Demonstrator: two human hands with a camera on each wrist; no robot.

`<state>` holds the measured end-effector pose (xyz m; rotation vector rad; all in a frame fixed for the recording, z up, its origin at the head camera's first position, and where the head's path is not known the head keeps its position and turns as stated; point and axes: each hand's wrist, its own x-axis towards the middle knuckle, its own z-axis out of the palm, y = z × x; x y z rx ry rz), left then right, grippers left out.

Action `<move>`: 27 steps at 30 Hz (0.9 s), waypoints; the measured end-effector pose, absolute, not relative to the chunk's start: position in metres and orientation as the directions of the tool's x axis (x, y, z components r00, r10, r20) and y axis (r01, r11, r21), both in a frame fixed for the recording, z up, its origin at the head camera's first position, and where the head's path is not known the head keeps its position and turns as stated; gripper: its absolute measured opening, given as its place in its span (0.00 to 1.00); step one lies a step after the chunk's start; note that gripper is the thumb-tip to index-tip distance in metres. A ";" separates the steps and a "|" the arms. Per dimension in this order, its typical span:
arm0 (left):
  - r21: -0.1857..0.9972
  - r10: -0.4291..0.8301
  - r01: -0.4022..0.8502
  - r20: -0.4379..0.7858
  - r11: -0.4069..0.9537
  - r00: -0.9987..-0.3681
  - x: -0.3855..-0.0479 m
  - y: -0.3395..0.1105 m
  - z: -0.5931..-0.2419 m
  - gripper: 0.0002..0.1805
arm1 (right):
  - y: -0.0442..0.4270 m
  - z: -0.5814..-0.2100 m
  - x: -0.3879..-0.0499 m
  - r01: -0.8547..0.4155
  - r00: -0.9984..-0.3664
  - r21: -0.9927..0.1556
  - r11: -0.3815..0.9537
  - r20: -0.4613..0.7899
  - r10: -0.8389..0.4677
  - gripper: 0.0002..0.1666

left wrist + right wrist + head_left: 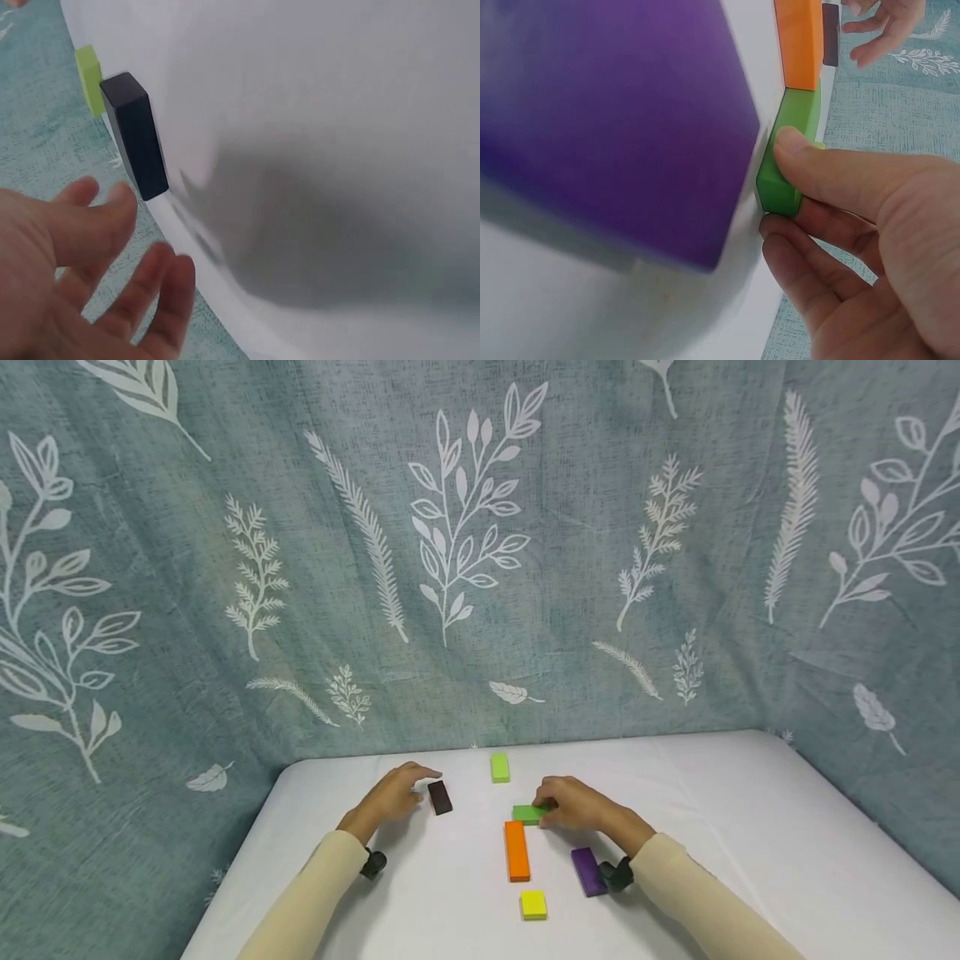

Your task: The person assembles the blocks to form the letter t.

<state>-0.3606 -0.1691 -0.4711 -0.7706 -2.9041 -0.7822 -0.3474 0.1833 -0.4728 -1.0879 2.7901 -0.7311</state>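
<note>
My right hand (573, 803) pinches the right end of a green block (525, 814); the right wrist view shows the thumb on one side of the green block (799, 116) and fingers at its end. An orange block (517, 852) lies lengthwise just below the green one, its end against it in the right wrist view. My left hand (395, 792) is beside a dark block (440, 797), fingers spread and holding nothing. In the left wrist view the dark block (136, 135) stands clear of the fingertips of my left hand (97, 270).
On the white table (420, 902), a light green block (500, 767) lies toward the back and a yellow block (533, 905) nearer the front. A purple block (588, 872) lies beside my right wrist. Behind the table hangs a leaf-patterned curtain (555, 677).
</note>
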 end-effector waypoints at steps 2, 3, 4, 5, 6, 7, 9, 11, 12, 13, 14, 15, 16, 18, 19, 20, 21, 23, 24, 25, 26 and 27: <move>0.462 0.478 0.490 0.152 0.739 -0.865 -0.364 -0.167 -0.471 0.27 | 0.184 -0.473 -0.347 -0.630 -0.746 -0.445 0.636 0.119 -0.655 0.10; 0.468 0.485 0.490 0.142 0.735 -0.863 -0.366 -0.166 -0.471 0.28 | 0.184 -0.473 -0.347 -0.630 -0.746 -0.445 0.637 0.120 -0.655 0.10; 0.474 0.490 0.487 0.129 0.733 -0.862 -0.368 -0.166 -0.471 0.28 | 0.184 -0.473 -0.346 -0.628 -0.748 -0.445 0.638 0.119 -0.653 0.10; 0.474 0.499 0.490 0.117 0.731 -0.858 -0.369 -0.165 -0.471 0.28 | 0.184 -0.473 -0.346 -0.626 -0.750 -0.445 0.640 0.118 -0.651 0.10; 0.474 0.508 0.491 0.101 0.731 -0.855 -0.371 -0.164 -0.471 0.28 | 0.184 -0.473 -0.347 -0.621 -0.753 -0.448 0.643 0.114 -0.648 0.10; 0.466 0.518 0.495 0.090 0.733 -0.851 -0.372 -0.164 -0.472 0.28 | 0.184 -0.473 -0.347 -0.619 -0.754 -0.448 0.645 0.112 -0.647 0.10; 0.453 0.539 0.509 0.073 0.732 -0.839 -0.374 -0.164 -0.472 0.28 | 0.185 -0.473 -0.347 -0.612 -0.759 -0.452 0.648 0.106 -0.643 0.11; 0.433 0.567 0.537 0.069 0.724 -0.821 -0.376 -0.164 -0.473 0.27 | 0.185 -0.473 -0.347 -0.610 -0.759 -0.454 0.649 0.103 -0.643 0.11; 0.425 0.577 0.547 0.069 0.721 -0.814 -0.377 -0.164 -0.474 0.27 | 0.185 -0.473 -0.347 -0.612 -0.758 -0.455 0.647 0.103 -0.644 0.11; 0.420 0.585 0.556 0.073 0.717 -0.808 -0.377 -0.164 -0.474 0.27 | 0.185 -0.473 -0.347 -0.614 -0.756 -0.454 0.645 0.105 -0.646 0.11; 0.416 0.593 0.565 0.075 0.712 -0.802 -0.378 -0.164 -0.474 0.26 | 0.185 -0.472 -0.347 -0.614 -0.756 -0.456 0.644 0.106 -0.646 0.11; 0.411 0.600 0.575 0.081 0.707 -0.796 -0.379 -0.164 -0.474 0.26 | 0.185 -0.472 -0.347 -0.612 -0.757 -0.457 0.645 0.104 -0.645 0.11; 0.405 0.609 0.587 0.089 0.701 -0.788 -0.379 -0.164 -0.474 0.25 | 0.185 -0.472 -0.347 -0.612 -0.758 -0.456 0.646 0.106 -0.644 0.11; 0.396 0.616 0.600 0.103 0.695 -0.781 -0.380 -0.163 -0.475 0.24 | 0.185 -0.471 -0.347 -0.608 -0.762 -0.457 0.649 0.106 -0.639 0.11; 0.391 0.620 0.607 0.109 0.692 -0.777 -0.380 -0.163 -0.475 0.24 | 0.185 -0.471 -0.347 -0.606 -0.764 -0.457 0.651 0.106 -0.637 0.11; 0.387 0.623 0.612 0.114 0.690 -0.774 -0.380 -0.162 -0.475 0.23 | 0.185 -0.471 -0.347 -0.604 -0.766 -0.456 0.653 0.106 -0.634 0.11; 0.381 0.624 0.616 0.118 0.690 -0.772 -0.381 -0.162 -0.475 0.22 | 0.185 -0.472 -0.347 -0.604 -0.766 -0.456 0.654 0.107 -0.634 0.11; 0.392 0.611 0.600 0.112 0.698 -0.784 -0.380 -0.162 -0.475 0.20 | 0.185 -0.473 -0.348 -0.605 -0.765 -0.457 0.652 0.107 -0.635 0.11; 0.402 0.601 0.586 0.104 0.703 -0.792 -0.380 -0.162 -0.475 0.20 | 0.186 -0.474 -0.348 -0.606 -0.764 -0.456 0.652 0.107 -0.636 0.11; 0.413 0.589 0.571 0.095 0.710 -0.802 -0.380 -0.162 -0.475 0.19 | 0.186 -0.474 -0.348 -0.607 -0.763 -0.455 0.651 0.107 -0.637 0.11; 0.426 0.578 0.554 0.085 0.715 -0.812 -0.379 -0.162 -0.475 0.19 | 0.186 -0.475 -0.348 -0.607 -0.763 -0.456 0.651 0.106 -0.638 0.11; 0.439 0.565 0.536 0.075 0.721 -0.822 -0.379 -0.161 -0.475 0.18 | 0.186 -0.475 -0.348 -0.608 -0.762 -0.455 0.651 0.105 -0.639 0.11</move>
